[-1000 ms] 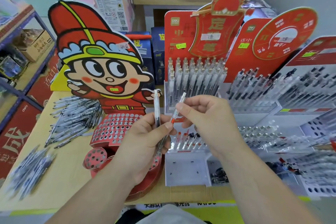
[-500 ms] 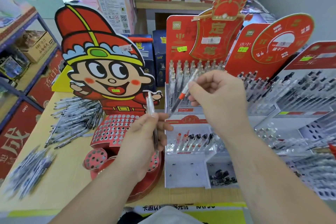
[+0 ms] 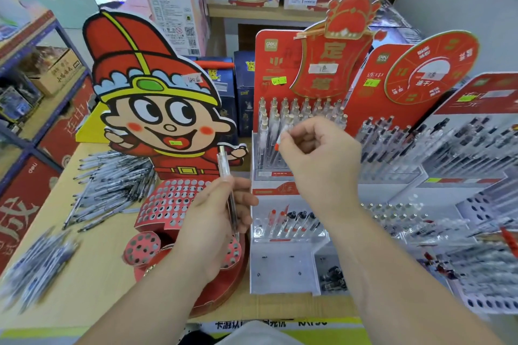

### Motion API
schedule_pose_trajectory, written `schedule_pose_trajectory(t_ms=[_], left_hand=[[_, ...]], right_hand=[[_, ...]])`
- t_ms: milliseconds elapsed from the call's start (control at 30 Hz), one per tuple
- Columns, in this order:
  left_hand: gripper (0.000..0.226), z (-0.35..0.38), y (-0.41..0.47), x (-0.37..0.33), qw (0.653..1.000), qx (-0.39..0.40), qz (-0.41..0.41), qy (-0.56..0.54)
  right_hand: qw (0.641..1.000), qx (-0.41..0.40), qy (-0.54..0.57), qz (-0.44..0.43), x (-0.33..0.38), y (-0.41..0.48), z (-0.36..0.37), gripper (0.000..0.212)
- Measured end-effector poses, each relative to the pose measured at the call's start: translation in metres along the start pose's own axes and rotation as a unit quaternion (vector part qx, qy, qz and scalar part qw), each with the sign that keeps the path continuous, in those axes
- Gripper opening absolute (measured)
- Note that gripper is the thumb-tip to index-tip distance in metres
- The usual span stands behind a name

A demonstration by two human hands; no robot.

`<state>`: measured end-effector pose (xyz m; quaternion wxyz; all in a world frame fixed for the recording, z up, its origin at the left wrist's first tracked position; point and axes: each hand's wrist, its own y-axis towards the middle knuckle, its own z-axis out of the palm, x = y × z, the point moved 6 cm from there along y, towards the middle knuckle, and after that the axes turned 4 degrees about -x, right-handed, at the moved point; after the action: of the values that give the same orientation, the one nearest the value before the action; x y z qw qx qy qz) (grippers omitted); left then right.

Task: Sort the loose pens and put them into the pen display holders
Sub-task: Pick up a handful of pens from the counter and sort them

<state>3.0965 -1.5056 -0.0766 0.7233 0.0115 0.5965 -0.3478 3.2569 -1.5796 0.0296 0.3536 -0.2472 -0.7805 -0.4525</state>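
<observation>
Landmark: white plastic tiered pen display stand [image 3: 280, 269] with red backboard, standing on tan wooden table [image 3: 92, 274].

Right hand [image 3: 319, 154] raised in front of stand's upper tier. Thumb and forefinger pinched tight on top end of clear-barrelled pen with red band [image 3: 278, 145]; other fingers curled in loosely. Pen blurred, pointing down among upright clear pens with gold caps [image 3: 297, 109] in that tier; seated in a slot or not, cannot tell.

Left hand [image 3: 215, 221] just left of stand's lower tier. Fingers and thumb wrapped round lower half of slim transparent pen [image 3: 223, 165], held near upright, top end clear of the fist.

Stand's lower tier: short row of red- and black-tipped pens [image 3: 291, 221], leaning back.

Just left of stand: red cardboard cartoon-figure holder [image 3: 157, 120] with perforated front. Further left of stand: loose heap of grey-and-clear pens [image 3: 112, 185] on table. Left again and nearer the table's front edge: second heap of blue-tinged pens [image 3: 36, 263], blurred.

Right of stand: more red-backed displays [image 3: 431, 73] packed with dark-tipped pens.
</observation>
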Motion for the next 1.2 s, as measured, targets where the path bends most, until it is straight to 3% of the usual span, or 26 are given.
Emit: schedule_pose_trajectory(t_ms=[600, 867, 1033, 1200], left_hand=[[0.045, 0.003, -0.004, -0.004, 0.999, 0.027, 0.003, -0.023], [0.034, 0.012, -0.011, -0.015, 0.989, 0.073, 0.095, 0.083], [0.026, 0.036, -0.018, -0.021, 0.952, 0.125, 0.174, 0.218], [0.020, 0.053, -0.021, -0.029, 0.916, 0.119, 0.248, 0.291]], right_hand=[[0.999, 0.008, -0.037, 0.002, -0.007, -0.008, 0.024, 0.017], [0.995, 0.046, 0.059, 0.061, 0.001, -0.016, -0.003, 0.010], [0.982, 0.124, 0.089, 0.115, 0.007, -0.026, -0.013, 0.012], [0.980, 0.107, 0.087, 0.145, 0.000, -0.028, -0.024, 0.012]])
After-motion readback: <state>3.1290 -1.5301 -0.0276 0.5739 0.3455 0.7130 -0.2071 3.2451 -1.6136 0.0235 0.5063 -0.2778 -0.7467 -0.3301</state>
